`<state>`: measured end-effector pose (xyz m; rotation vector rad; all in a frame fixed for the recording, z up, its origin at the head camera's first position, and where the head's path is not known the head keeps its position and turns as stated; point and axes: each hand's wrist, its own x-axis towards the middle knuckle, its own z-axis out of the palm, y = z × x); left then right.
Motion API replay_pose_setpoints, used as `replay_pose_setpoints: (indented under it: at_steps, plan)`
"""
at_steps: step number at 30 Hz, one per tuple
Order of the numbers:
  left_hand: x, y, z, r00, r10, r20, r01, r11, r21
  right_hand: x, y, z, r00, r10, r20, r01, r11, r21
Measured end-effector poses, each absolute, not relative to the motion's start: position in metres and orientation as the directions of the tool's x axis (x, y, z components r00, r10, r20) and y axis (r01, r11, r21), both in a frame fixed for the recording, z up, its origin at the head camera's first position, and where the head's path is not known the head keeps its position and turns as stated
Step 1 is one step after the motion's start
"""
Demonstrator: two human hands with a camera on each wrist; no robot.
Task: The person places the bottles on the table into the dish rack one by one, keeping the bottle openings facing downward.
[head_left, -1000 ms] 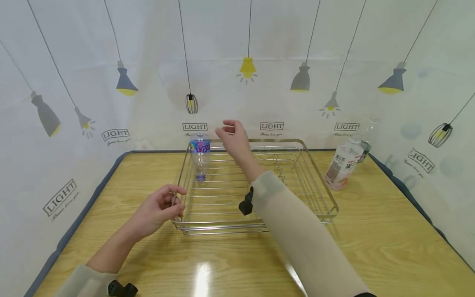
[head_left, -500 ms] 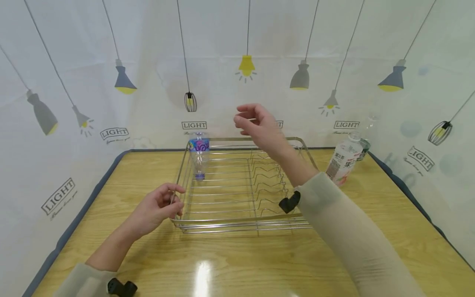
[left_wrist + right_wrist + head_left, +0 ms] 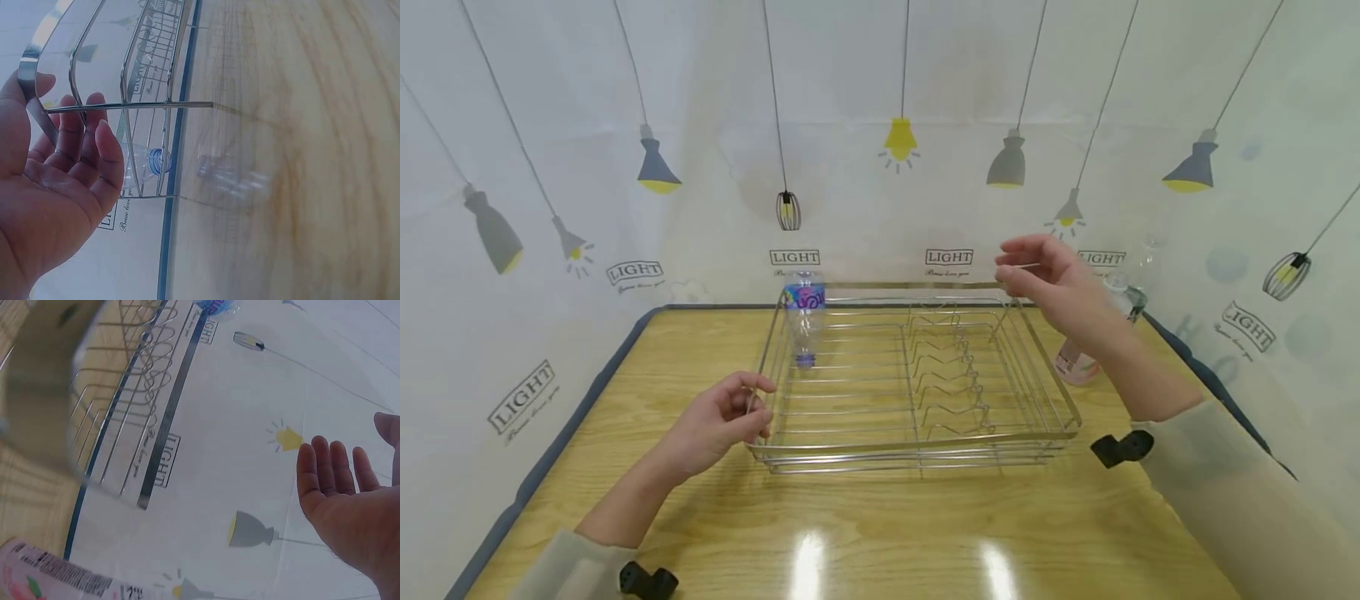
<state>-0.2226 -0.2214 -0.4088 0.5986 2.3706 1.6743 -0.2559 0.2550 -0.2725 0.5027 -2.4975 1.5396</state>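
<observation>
A metal wire dish rack (image 3: 842,450) stands on the wooden table. My left hand (image 3: 715,429) holds its front left corner, fingers curled around the rim and wires; the left wrist view shows the hand (image 3: 69,162) at the rim band. Inside the rack's left rear, a clear plastic bottle (image 3: 807,325) with a blue and purple label stands neck down. My right hand (image 3: 1067,296) is in the air over the rack's right rear corner, fingers relaxed and nothing in them. Behind this hand is a bottle with a pink and white label (image 3: 1075,364), partly hidden.
Another clear bottle with a green label (image 3: 1138,302) stands at the back right beside the pink-labelled one. Wavy wire dividers (image 3: 951,375) run along the rack's right half. A white backdrop (image 3: 865,75) printed with lamps encloses the table (image 3: 880,533) behind and at both sides.
My right hand has moved to the right, from beside the bottle in the rack, across it to the right rear corner. My left hand stays at the front left corner.
</observation>
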Motion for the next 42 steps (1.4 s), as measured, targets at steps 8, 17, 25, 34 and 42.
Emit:
replay_pose_setpoints:
  at_steps: [8, 17, 25, 34, 42]
  plan:
    - [-0.225, -0.218, -0.407, -0.898, 0.433, 0.081, 0.224, 0.290, 0.931, -0.238, 0.329, -0.286, -0.943, -0.053, 0.329, -0.313, 0.483, -0.818]
    - [-0.228, -0.216, -0.406, -0.898, 0.433, 0.073, 0.211, 0.279, 0.937, -0.225, 0.389, -0.302, -0.947, 0.054, 0.316, -0.269, 0.401, -0.876]
    - [-0.228, -0.216, -0.409, -0.899, 0.430, 0.086, 0.220, 0.273, 0.937, -0.234, 0.416, -0.331, -0.955, 0.144, 0.260, -0.164, 0.475, -0.865]
    - [-0.226, -0.219, -0.409, -0.901, 0.427, 0.077, 0.210, 0.273, 0.939, -0.255, 0.421, -0.365, -0.959, 0.157, 0.236, -0.177, 0.317, -0.932]
    - [-0.224, -0.221, -0.410, -0.906, 0.417, 0.077, 0.206, 0.274, 0.939, -0.272, 0.410, -0.378, -0.973, 0.155, 0.170, -0.069, 0.506, -0.860]
